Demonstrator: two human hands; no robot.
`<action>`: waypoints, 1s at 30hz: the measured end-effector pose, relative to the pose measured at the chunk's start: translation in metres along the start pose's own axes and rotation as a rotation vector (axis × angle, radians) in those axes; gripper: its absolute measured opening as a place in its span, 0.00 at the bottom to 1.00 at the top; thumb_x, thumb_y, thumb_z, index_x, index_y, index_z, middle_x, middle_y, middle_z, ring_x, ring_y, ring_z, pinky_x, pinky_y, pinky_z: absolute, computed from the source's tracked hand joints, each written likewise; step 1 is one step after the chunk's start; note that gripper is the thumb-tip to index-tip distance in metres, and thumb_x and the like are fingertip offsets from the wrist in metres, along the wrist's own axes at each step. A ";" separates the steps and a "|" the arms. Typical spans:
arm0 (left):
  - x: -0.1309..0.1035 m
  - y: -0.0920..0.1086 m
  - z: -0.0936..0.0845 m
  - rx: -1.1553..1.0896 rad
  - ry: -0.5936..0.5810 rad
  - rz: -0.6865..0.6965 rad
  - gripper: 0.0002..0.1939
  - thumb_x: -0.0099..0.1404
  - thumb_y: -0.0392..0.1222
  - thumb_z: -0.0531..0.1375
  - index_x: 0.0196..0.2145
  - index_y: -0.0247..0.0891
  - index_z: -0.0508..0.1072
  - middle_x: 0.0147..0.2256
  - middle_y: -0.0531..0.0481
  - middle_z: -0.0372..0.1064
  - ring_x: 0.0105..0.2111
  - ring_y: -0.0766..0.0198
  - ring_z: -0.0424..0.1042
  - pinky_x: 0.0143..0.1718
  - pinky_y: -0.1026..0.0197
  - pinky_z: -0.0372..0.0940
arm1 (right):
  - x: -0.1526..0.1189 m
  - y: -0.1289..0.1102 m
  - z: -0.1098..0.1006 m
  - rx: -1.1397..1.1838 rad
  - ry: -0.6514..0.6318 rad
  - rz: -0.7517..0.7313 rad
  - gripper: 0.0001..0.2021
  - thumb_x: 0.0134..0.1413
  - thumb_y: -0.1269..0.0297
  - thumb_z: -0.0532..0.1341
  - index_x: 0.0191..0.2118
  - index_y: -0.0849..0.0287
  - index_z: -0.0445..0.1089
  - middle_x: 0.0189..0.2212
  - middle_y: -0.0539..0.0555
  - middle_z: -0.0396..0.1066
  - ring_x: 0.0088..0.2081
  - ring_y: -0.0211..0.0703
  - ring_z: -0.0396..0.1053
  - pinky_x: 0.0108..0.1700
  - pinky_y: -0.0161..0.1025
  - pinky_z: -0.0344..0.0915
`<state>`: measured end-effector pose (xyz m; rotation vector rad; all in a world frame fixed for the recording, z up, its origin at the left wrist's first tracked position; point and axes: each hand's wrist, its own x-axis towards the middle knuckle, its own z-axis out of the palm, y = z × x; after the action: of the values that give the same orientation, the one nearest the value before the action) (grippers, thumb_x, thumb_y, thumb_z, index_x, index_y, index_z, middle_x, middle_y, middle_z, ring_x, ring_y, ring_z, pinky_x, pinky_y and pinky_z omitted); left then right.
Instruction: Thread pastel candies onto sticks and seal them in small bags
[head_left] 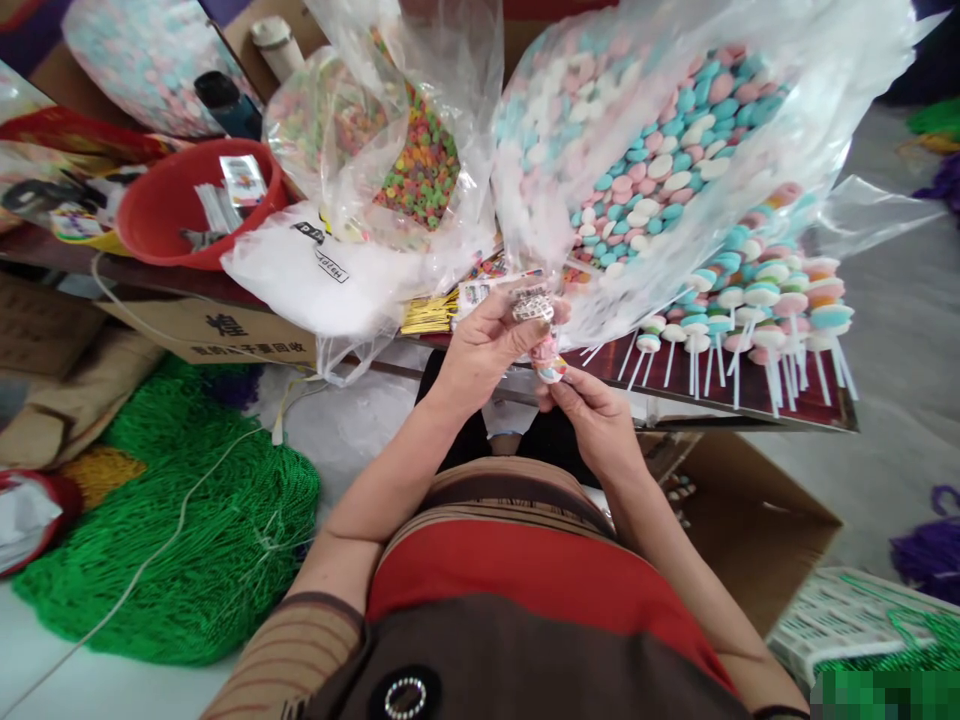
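A dark red worktable runs across the view, its biggest load a clear bag of pink, blue and white candies. Smaller, to the left, come a bag of ring candies and a red bowl; candy skewers cluster at the right end, and yellow ties lie near the left hand. That hand grips the upper part of a small wrapped candy piece, held just off the table's front edge; the right hand pinches its lower end. Fingers cover both ends, so what the right fingertips hold is hard to make out. For neat handling, the left grip should steady without squeezing, while the right works with light fingertip pressure, keeping the film smooth and the candies aligned.
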<state>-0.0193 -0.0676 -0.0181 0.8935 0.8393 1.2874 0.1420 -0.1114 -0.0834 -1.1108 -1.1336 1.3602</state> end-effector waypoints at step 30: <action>0.016 -0.009 -0.007 0.015 0.269 0.132 0.09 0.60 0.44 0.71 0.29 0.39 0.76 0.30 0.56 0.73 0.32 0.71 0.72 0.40 0.65 0.69 | -0.005 -0.005 -0.007 -0.210 -0.100 -0.026 0.20 0.65 0.47 0.58 0.26 0.55 0.68 0.22 0.48 0.62 0.25 0.38 0.59 0.28 0.37 0.58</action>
<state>-0.0202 -0.0515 -0.0300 0.8079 1.0139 1.5416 0.1503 -0.1154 -0.0791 -1.1832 -1.3839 1.3106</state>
